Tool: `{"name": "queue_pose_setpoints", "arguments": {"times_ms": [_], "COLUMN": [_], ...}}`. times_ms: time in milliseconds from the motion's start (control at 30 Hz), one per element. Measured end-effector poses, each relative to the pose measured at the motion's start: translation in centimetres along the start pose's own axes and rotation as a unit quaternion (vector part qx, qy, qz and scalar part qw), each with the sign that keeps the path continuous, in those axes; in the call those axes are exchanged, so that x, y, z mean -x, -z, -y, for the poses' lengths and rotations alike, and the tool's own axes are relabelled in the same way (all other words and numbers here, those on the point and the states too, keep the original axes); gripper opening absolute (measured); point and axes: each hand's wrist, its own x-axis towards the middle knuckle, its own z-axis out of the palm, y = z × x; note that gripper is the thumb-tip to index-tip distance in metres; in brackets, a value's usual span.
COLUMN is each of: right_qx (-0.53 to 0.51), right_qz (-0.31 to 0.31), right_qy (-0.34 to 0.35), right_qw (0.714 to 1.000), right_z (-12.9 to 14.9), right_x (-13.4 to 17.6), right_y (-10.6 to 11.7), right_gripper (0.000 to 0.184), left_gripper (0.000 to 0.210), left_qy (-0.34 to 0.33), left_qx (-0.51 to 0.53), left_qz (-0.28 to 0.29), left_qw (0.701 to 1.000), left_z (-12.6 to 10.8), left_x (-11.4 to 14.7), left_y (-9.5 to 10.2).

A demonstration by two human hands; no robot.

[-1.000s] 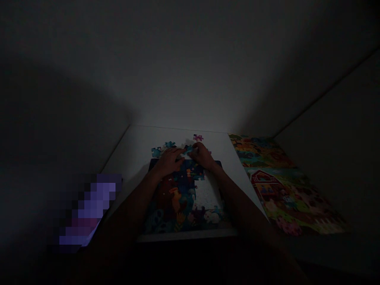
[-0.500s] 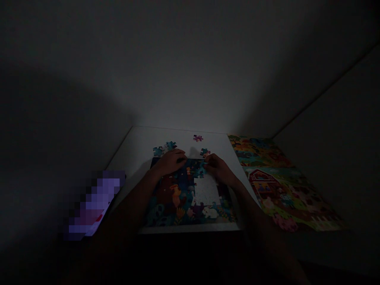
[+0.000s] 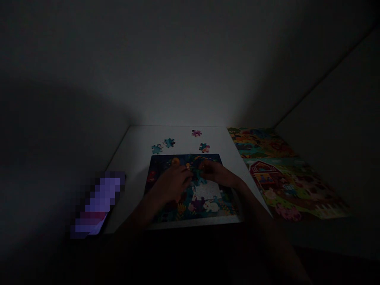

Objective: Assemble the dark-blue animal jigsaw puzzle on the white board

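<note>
A dark, colourful jigsaw puzzle [image 3: 212, 205] with rabbits and plants lies in front of me, a pale gap [image 3: 210, 190] right of its middle. My left hand [image 3: 175, 181] rests over the puzzle's left middle, fingers bent, thumb apart, nothing visible between them. Over the upper right part, my right hand [image 3: 219, 174] has its thumb and fingers drawn together at a teal puzzle piece [image 3: 199, 178] beside the gap. Dim light blurs the exact contact. Beyond the puzzle lie loose pieces: a pink one [image 3: 196, 133], a teal and orange one [image 3: 204, 148], and two teal ones [image 3: 169, 143].
On the right are a farm puzzle [image 3: 292, 188] with a red barn and, behind it, another animal puzzle [image 3: 257, 142]. A pixelated, lit purple device [image 3: 101, 200] sits at the left. The white table [image 3: 127, 166] meets a wall [image 3: 178, 87] at the back.
Both hands have come nearer to me, from the puzzle's top edge onto its picture, uncovering that edge. The teal piece by my right fingers now sits lower, by the gap. The view has shifted slightly.
</note>
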Motion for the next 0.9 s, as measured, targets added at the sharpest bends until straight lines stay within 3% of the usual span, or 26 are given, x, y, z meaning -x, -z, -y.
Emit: {"name": "queue_pose_setpoints", "arguments": {"times_ms": [133,233,900], "right_qx": [0.071,0.116,0.174], "right_qz": [-0.008,-0.01,0.002], "right_qy": [-0.021,-0.024,-0.035], "right_qw": [0.997,0.993,0.984], "right_z": [0.2,0.7,0.8], "right_x": [0.2,0.3,0.4], "right_y": [0.0,-0.1,-0.2], "right_gripper": [0.017,0.016,0.025], "left_gripper": [0.028,0.032,0.033], "left_qy": [0.044,0.072,0.073], "left_qx": [-0.02,-0.033,-0.039], "left_qz": [-0.077,-0.116,-0.118], "left_qw": [0.996,0.99,0.99], "left_z": [-2.2,-3.1,-3.5], "left_x": [3.3,4.3,4.3], "left_y": [-4.2,-5.9,-5.8]}}
